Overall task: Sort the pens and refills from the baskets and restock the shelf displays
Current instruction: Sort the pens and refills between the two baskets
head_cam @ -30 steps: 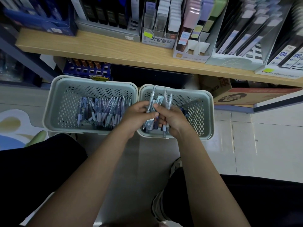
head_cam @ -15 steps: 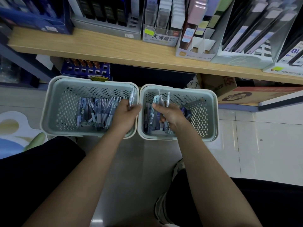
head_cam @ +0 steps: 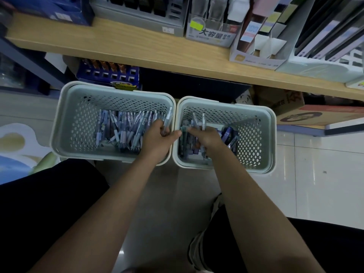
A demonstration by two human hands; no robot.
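Note:
Two pale green perforated baskets stand side by side on the floor. The left basket [head_cam: 78,123] holds a heap of several pens [head_cam: 126,131]. My left hand [head_cam: 157,136] is inside its right end and grips a clear pen [head_cam: 167,120] that points up along the basket wall. The right basket [head_cam: 254,134] holds mixed pens and small refill packs [head_cam: 228,134]. My right hand [head_cam: 206,137] is down in its left part, holding a few pens [head_cam: 199,121] whose tips stick up past the fingers.
A wooden shelf [head_cam: 137,50] runs across above the baskets, carrying display boxes [head_cam: 211,32] of pens and notebooks. Below it sit a blue pen display [head_cam: 110,73] and cardboard boxes [head_cam: 291,113]. My knees frame the tiled floor [head_cam: 315,174].
Both hands were together over the right basket with a bundle of pens. My left hand has since carried one pen across into the left basket; my right hand has sunk lower into the right basket.

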